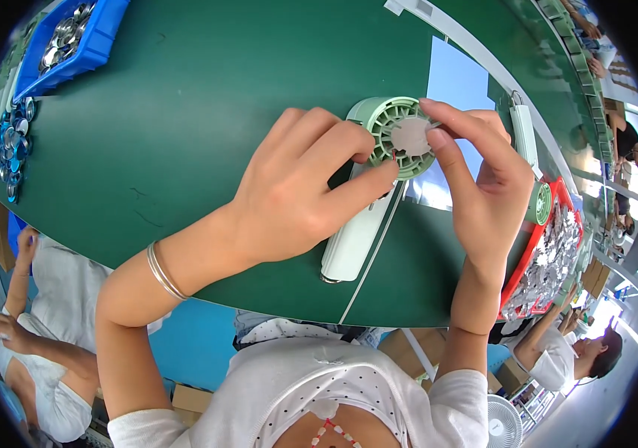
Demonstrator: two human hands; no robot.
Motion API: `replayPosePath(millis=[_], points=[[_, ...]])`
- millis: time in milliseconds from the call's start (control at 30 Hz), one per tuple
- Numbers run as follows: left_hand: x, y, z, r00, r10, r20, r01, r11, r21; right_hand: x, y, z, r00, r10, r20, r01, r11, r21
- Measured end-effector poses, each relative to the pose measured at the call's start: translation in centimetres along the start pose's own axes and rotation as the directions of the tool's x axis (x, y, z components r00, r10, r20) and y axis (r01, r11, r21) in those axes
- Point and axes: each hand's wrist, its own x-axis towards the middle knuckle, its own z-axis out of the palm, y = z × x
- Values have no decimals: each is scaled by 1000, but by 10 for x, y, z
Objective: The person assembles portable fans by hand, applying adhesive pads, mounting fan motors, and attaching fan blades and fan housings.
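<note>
A handheld fan lies on the green table point(184, 112) in front of me, with a round pale green slatted head point(370, 110) and a white handle point(355, 235) slanting toward me. My left hand point(296, 183) grips the head's left side between curled fingers and thumb. A small bit of red wire shows by that thumb. Between the thumb and forefinger of my right hand point(489, 168) is the edge of a thin pale grey disc point(411, 137). It covers the middle of the slatted head; whether it touches the slats I cannot tell.
A blue bin point(102, 41) of round metal caps stands at far left, above loose blue and silver discs point(14, 145). At right are a red basket point(528, 261) of small grey pieces, a white sheet point(453, 75) and another pale fan point(523, 134). Other people sit nearby.
</note>
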Motion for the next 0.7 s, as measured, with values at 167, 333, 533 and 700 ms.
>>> replayPosePath(millis=[167,333,533,700], points=[[1,1,-2,1000,-4,15,4,1000,19,0,-1,8,996,-9,-91,9,1000,-3],[3,3,-4,1000,-14,18,13,1000,24,-1,-5,8,996,-22,-81,20,999,-25],[2,2,-2,1000,3,-22,-2,999,48,-5,-12,17,974,-220,-62,173,886,-430],[2,2,-1,1000,5,-19,-5,999,43,-8,-10,23,972,-191,-135,122,905,-408]])
